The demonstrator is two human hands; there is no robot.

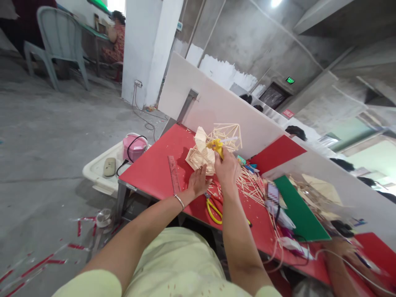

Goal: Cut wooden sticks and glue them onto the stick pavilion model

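Note:
My right hand [227, 167] is closed around a yellow hot glue gun [216, 146] with a pale glue stick at its back. The gun's front end is over a model built of thin wooden sticks [201, 159], which has pale flat panels. My left hand [199, 181] lies at the model's near edge, fingers stretched out and touching it. Behind the gun stands an open stick frame [227, 132]; whether it joins the model I cannot tell. Left of the model is a clear reddish ruler [173, 175]. A cutting tool with yellow and red handles [213, 209] lies nearest my body.
Loose wooden sticks [252, 185] are strewn on the red table [148, 171]. A white partition [213, 97] borders its back. At left, a white bin [93, 169] holds a pink box [134, 147]. A green board [305, 212] and another person's arm [342, 264] are at right.

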